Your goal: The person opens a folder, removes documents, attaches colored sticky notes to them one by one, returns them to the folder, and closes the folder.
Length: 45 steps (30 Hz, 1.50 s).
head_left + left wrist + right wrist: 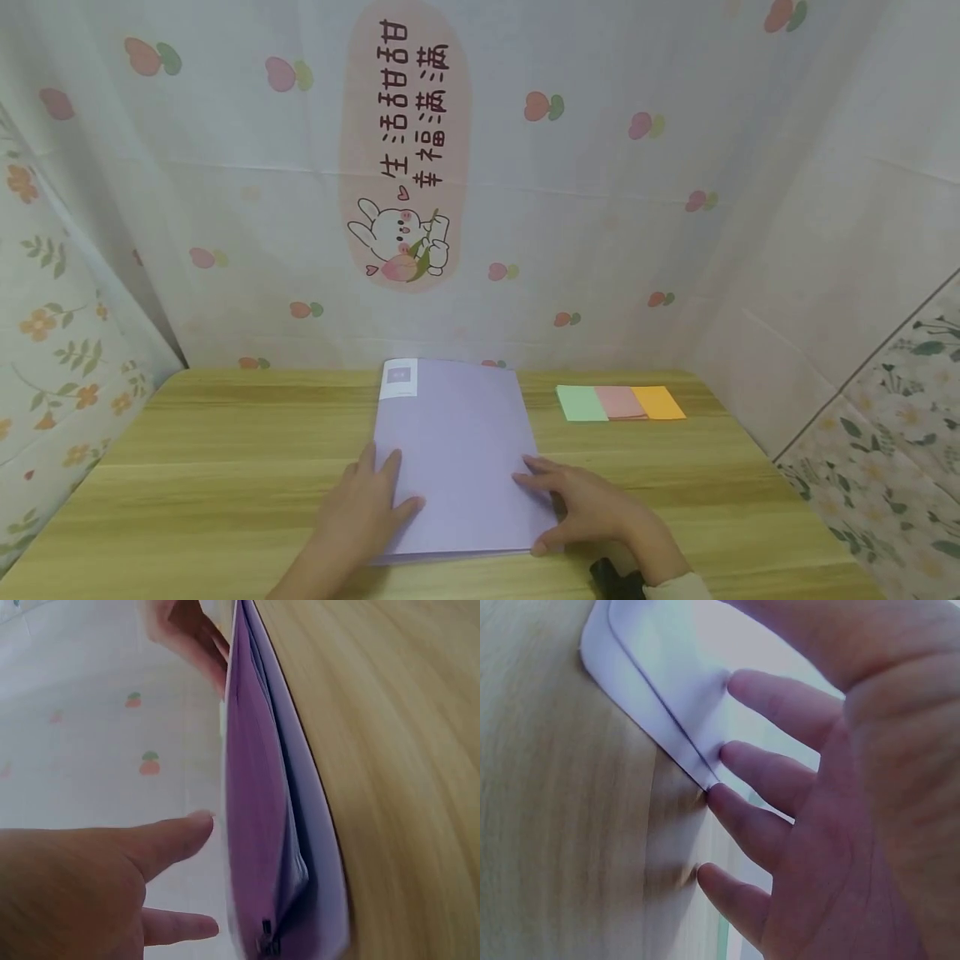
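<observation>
A lavender document folder lies closed on the table, with a white label at its upper left corner. The fingers of my left hand are spread along its left edge, the thumb over the cover. At the right edge, my right hand touches the cover with loosely bent fingers, its thumb by the lower right corner. From the left wrist, the folder shows a gap between its covers, with inner sheets and a small dark fitting inside. In the right wrist view, fingertips meet the folder's edge.
Green, pink and orange sticky notes lie side by side at the back right of the wood-grain table. A printed cloth hangs behind the table, with floral cloth on both sides. A black device sits by my right wrist.
</observation>
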Tool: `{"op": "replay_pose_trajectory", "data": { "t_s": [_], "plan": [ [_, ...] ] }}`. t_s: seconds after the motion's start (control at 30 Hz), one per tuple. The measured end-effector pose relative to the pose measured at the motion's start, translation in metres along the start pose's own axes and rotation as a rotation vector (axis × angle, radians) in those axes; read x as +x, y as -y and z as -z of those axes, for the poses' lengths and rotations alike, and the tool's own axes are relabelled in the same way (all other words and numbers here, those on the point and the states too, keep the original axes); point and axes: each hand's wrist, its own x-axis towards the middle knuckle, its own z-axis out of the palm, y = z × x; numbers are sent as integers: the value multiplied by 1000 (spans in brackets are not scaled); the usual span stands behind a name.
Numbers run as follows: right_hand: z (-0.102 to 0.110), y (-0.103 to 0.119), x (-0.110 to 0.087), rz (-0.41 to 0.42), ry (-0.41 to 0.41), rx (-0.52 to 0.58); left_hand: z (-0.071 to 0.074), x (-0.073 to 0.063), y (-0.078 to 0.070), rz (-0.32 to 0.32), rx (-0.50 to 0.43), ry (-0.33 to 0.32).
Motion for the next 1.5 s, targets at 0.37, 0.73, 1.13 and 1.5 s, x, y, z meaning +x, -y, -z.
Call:
{"op": "replay_pose_trajectory", "data": {
  "t_s": [0.37,0.73,1.13,1.5],
  "plan": [
    [-3,-1,1,-50,-45,-11,-12,-8,-3,-296,-87,172],
    [-6,-5,0,-69,-41,-10,-20,-8,-7,-344,-59,136],
    [-3,-10,-4,-88,-3,70,-18,-7,-6,-333,-131,148],
    [-8,-17,-4,-38,55,90,-19,-12,2,-338,-158,145]
  ]
}}
